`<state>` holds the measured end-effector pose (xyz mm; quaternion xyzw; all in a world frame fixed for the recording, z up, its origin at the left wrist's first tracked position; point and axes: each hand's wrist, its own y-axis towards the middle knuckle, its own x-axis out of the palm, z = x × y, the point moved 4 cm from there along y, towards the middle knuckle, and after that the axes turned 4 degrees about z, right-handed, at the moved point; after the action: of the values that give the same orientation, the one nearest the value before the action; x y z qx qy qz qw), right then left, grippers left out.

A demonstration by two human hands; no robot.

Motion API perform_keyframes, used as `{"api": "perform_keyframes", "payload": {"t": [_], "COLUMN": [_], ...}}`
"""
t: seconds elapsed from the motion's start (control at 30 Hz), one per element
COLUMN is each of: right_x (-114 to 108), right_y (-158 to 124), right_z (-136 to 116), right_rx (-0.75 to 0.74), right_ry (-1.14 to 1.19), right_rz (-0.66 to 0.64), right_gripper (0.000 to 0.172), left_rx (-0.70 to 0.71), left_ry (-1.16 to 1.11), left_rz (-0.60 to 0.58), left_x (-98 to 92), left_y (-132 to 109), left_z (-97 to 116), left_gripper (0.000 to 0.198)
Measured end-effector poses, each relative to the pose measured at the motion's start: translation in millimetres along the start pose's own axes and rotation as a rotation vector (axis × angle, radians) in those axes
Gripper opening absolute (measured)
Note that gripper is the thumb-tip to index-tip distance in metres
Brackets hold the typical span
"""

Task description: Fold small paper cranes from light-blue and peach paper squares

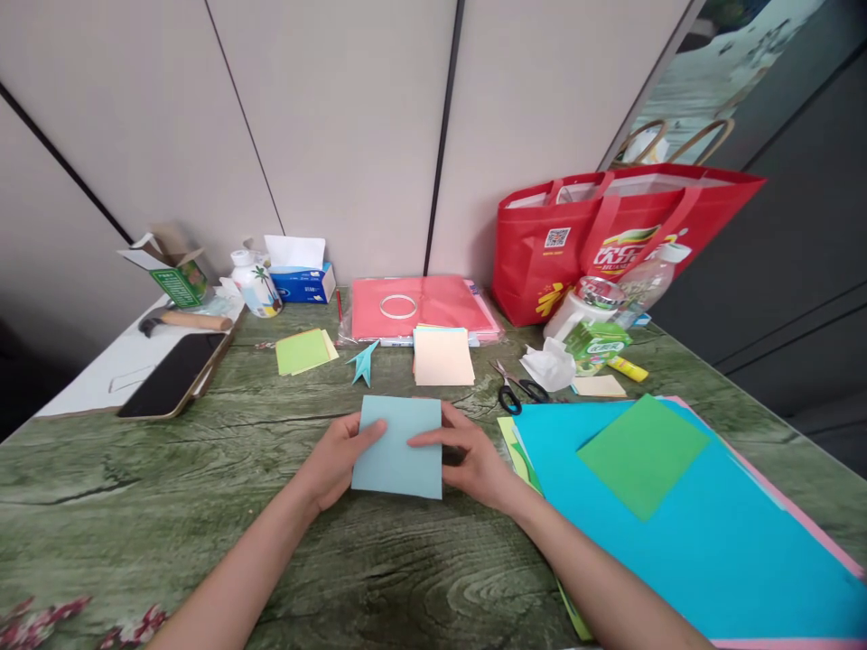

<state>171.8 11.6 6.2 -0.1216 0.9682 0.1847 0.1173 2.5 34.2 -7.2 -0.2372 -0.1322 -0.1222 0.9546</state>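
A square sheet of light blue paper (398,460) is held up a little over the green wood-patterned table, between both hands. My left hand (342,460) pinches its left side, thumb on the front and fingers behind. On the right side, my right hand (470,456) grips the paper with a finger laid across its face and other fingers at the edge and behind. Beyond the sheet lie a folded blue paper shape (364,363) and a stack of pale peach paper squares (443,357).
Black-handled scissors (518,388) and crumpled tissue (550,364) lie right of the stack. Large blue sheets (677,560) with a green square (645,458) cover the right side. A red bag (542,257) stands behind. At left are a phone (172,375), hammer (182,320) and green-yellow papers (302,352).
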Motion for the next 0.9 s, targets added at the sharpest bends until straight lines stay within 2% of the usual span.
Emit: {"api": "perform_keyframes", "payload": {"t": [0.13, 0.2, 0.3, 0.37, 0.47, 0.67, 0.8, 0.9], "right_x": [-2.8, -5.9, -11.3, -13.7, -14.1, -9.5, -6.2, -5.3], "right_y": [0.8, 1.1, 1.3, 1.0, 1.0, 1.0, 1.3, 0.9], "right_z": [6.9, 10.3, 14.8, 16.4, 15.8, 13.1, 13.4, 14.9], "right_rx": [0.044, 0.077, 0.158, 0.204, 0.224, 0.218, 0.23, 0.26], "right_ry": [0.038, 0.047, 0.07, 0.091, 0.089, 0.102, 0.149, 0.226], "right_rz": [0.068, 0.146, 0.281, 0.345, 0.363, 0.325, 0.281, 0.269], "right_gripper": [0.018, 0.012, 0.013, 0.015, 0.016, 0.011, 0.008, 0.017], "left_rx": [0.005, 0.038, 0.122, 0.182, 0.234, 0.167, 0.218, 0.263], "left_ry": [-0.071, -0.106, -0.144, -0.132, -0.079, 0.026, 0.03, 0.087], "left_rz": [-0.026, -0.094, -0.244, -0.264, -0.179, 0.094, 0.159, 0.15], "left_x": [0.0, 4.0, 12.2, 14.8, 15.4, 9.8, 5.6, 6.1], "left_y": [1.6, -0.2, -5.7, -8.3, -8.1, -0.7, 1.5, 0.4], "left_z": [1.7, 5.5, 12.2, 14.7, 13.9, 2.5, 0.4, 1.3], "left_gripper": [0.032, 0.035, 0.055, 0.07, 0.077, 0.052, 0.045, 0.038]}}
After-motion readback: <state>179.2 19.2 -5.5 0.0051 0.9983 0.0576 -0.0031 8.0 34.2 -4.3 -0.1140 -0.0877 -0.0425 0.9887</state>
